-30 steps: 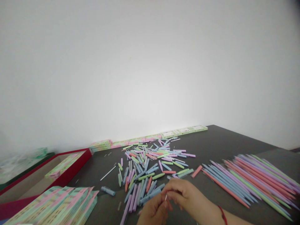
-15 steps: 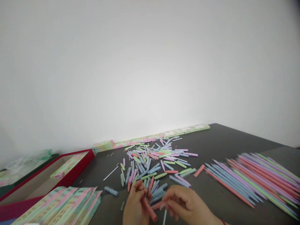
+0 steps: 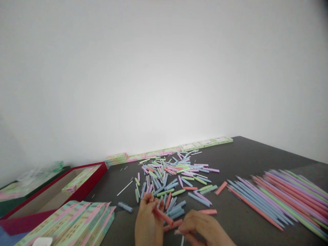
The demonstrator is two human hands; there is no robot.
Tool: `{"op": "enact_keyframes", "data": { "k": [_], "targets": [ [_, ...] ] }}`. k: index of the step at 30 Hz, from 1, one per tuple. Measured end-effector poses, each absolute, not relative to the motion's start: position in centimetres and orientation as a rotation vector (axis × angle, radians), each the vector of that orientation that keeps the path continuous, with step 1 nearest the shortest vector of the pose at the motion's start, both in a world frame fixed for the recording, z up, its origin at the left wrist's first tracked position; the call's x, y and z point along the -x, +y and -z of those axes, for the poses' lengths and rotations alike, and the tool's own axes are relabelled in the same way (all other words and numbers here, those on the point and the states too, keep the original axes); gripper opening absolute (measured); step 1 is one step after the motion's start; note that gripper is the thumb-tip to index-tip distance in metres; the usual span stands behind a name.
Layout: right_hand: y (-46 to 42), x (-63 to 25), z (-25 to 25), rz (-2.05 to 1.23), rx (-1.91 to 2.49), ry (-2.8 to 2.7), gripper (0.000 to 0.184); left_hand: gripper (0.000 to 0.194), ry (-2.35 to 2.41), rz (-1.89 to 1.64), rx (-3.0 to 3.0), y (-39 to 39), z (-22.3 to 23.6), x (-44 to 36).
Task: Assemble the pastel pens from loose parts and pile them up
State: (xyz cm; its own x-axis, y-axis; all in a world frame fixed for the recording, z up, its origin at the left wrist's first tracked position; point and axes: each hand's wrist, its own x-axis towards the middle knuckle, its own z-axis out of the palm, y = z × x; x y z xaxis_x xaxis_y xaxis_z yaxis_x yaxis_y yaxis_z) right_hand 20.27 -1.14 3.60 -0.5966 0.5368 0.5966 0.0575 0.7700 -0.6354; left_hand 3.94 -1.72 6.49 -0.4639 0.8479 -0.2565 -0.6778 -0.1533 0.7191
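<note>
My left hand (image 3: 148, 220) is closed around a coral-coloured pen tube (image 3: 164, 217), which points down and to the right. Close beside it, my right hand (image 3: 205, 227) has its fingers bent together in a pinch. Another coral tube (image 3: 173, 225) meets the right fingertips, though whether they grip it or only touch it is unclear. A small clear piece shows at those fingertips, too small to name. Beneath them a thin white stick (image 3: 182, 241) lies on the table. Behind the right hand is one more coral piece (image 3: 208, 212).
A loose heap of pastel pen parts (image 3: 164, 171) spreads across the dark table (image 3: 220, 160). Rows of long pastel pens (image 3: 276, 198) lie at right. At left are fanned printed packets (image 3: 69, 222) and a red box (image 3: 89, 182). Flat printed boxes (image 3: 189, 146) line the wall.
My right hand has lowered slightly, uncovering the coral piece behind it. My left hand still holds its tube. The whole view has shifted a little.
</note>
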Motion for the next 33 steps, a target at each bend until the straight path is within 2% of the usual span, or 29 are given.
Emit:
{"op": "enact_keyframes", "data": {
  "k": [10,16,24,27,30,33],
  "targets": [
    [-0.9,-20.8,-5.1,-0.638,0.527,-2.038,0.014,0.034,0.898,-1.802,-0.173,-2.1,-6.1,-5.1],
    [-1.1,-20.9,-5.0,-0.549,0.44,-2.113,0.022,0.028,0.904,-1.819,-0.172,-1.7,-5.9,-4.5],
    [-0.9,-20.6,-4.9,-0.644,0.517,-2.144,0.019,0.029,0.871,-1.804,-0.162,-1.6,-3.4,-5.2],
    [-0.1,-21.1,-4.8,-0.646,0.628,-2.094,0.019,0.028,0.926,-1.622,-0.357,-1.6,-1.4,-5.8],
    [0.8,-21.8,-4.9,-0.617,0.702,-2.061,0.023,0.013,1.013,-1.436,-0.772,-1.7,-0.2,-6.2],
    [0.9,-22.3,-5.5,-0.588,0.704,-2.094,0.028,0.023,1.08,-1.327,-1.256,-1.9,-0.1,-6.5]
  ]
}}
